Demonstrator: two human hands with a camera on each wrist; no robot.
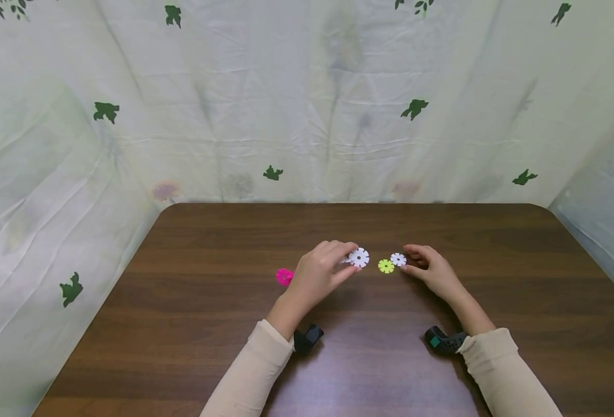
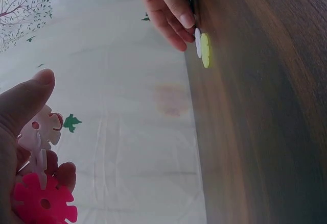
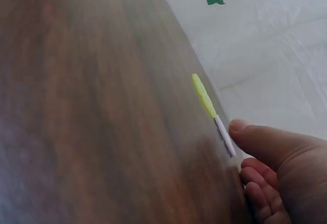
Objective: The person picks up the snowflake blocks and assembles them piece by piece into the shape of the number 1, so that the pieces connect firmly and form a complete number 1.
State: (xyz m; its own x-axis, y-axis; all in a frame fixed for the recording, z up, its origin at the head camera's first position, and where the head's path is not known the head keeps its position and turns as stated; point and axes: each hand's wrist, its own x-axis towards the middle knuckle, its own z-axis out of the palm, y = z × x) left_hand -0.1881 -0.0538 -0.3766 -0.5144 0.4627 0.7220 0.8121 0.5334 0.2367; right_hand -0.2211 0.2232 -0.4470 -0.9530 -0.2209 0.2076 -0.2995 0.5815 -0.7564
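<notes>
My left hand (image 1: 314,272) pinches a white slotted disc (image 1: 359,258) between thumb and fingers. In the left wrist view, that white disc (image 2: 41,127) joins a second white piece seen edge-on, which meets a pink slotted disc (image 2: 45,201) below. The pink disc (image 1: 284,277) pokes out left of the hand in the head view. My right hand (image 1: 434,275) has its thumb and fingers parted beside another white disc (image 1: 398,259); whether the thumb touches it, I cannot tell. A yellow-green disc (image 3: 204,96) adjoins that white disc (image 3: 225,136) on its left.
The brown wooden table (image 1: 208,324) reaches back to a pale hanging cloth (image 1: 307,116) printed with green shapes. Black straps with devices sit at both wrists, the left device (image 1: 308,339) and right device (image 1: 442,340) low over the table.
</notes>
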